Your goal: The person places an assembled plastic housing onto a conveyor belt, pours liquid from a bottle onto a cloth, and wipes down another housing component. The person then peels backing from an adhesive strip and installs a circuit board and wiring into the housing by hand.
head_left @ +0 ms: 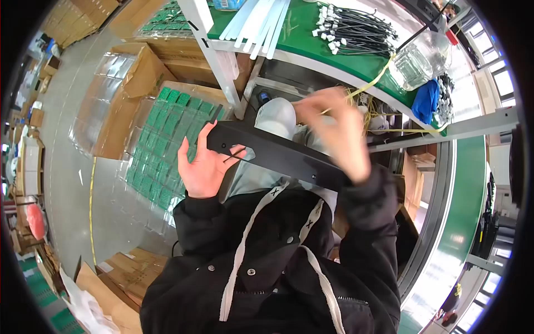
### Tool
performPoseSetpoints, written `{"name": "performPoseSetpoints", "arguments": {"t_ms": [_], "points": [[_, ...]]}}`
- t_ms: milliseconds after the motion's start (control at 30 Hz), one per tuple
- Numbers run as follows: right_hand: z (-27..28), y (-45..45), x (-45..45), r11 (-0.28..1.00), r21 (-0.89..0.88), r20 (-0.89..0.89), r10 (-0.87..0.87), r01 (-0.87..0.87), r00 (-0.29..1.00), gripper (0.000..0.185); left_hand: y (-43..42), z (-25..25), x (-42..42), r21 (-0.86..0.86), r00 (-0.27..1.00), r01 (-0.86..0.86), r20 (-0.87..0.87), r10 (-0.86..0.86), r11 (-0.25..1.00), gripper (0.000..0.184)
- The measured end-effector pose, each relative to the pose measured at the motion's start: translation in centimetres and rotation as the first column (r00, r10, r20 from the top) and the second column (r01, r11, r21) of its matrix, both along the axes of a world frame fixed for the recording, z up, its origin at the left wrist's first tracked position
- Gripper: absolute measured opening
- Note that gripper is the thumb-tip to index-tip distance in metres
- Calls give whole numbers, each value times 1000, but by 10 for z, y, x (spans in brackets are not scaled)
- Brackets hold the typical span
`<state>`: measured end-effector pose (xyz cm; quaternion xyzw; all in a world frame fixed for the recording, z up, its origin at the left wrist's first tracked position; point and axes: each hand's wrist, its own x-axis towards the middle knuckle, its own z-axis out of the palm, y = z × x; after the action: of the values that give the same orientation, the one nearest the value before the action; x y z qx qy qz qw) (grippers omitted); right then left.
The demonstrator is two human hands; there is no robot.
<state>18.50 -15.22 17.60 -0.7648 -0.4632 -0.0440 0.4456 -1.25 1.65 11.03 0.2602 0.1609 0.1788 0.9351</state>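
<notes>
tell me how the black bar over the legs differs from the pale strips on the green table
The black bar is dark, while the pale strips are bluish white.
The black bar is a single, broader piece; the pale strips are several thin ones.
The black bar slants over the person's legs; the pale strips lie on the green table, ends past its edge.
Both are long and narrow.

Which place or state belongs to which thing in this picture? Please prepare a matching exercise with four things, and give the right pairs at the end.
Things:
1. long black part
2. black cables
3. small green pieces
4. right hand

Places or states:
A. set in rows, on the picture's left side
B. blurred
C. one end at the left hand
D. lying on the green bench top

Pairs: 1-C, 2-D, 3-A, 4-B
</notes>
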Motion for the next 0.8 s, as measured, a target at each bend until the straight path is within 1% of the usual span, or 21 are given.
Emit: {"name": "performPoseSetpoints", "arguments": {"t_ms": [33, 100, 200, 300, 333, 433, 533, 633, 700, 733, 767, 800], "points": [[-13, 22, -19, 993, 41, -173, 113, -108, 978, 13, -1, 1, -1, -6, 1000, -6, 0, 6, 1000, 68], [-45, 61, -33, 972, 38, -409, 226, -231, 884, 17, -3, 3, 0, -19, 1000, -25, 3, 25, 1000, 66], [-66, 95, -40, 979, 103, -620, 202, -177, 758, 20, -2, 0, -5, -33, 999, -36, 10, 36, 999, 64], [-69, 102, -42, 969, 170, -641, 245, -177, 727, 19, 1, -5, -9, -38, 999, -28, 17, 28, 999, 63], [-67, 104, -42, 974, 157, -668, 228, -166, 708, 19, 1, -4, -8, -42, 999, -33, 13, 33, 999, 63], [-67, 108, -41, 982, 126, -623, 189, -141, 759, 22, 1, -3, -7, -10, 1000, -9, 21, 9, 1000, 62], [-71, 112, -40, 977, 164, -628, 207, -132, 750, 17, 1, -6, -8, -21, 1000, -1, 16, 1, 1000, 64], [-62, 108, -50, 926, 346, -467, 307, -149, 829, 12, 2, -8, -7, -56, 994, 38, 101, -32, 998, 66], [-44, 93, -62, 906, 360, -354, 353, -222, 866, 7, -5, 4, -3, -16, 999, -42, 28, 42, 999, 67], [-40, 85, -65, 889, 408, -423, 388, -211, 819, 12, -7, 9, -1, 6, 997, -80, -9, 80, 997, 68], [-38, 75, -60, 881, 408, -256, 363, -241, 896, 14, -5, 6, -1, 13, 998, -62, -1, 62, 998, 68], [-32, 58, -55, 901, 332, -137, 339, -279, 931, 20, -2, 1, -1, 20, 999, -44, 7, 44, 999, 69]]}}
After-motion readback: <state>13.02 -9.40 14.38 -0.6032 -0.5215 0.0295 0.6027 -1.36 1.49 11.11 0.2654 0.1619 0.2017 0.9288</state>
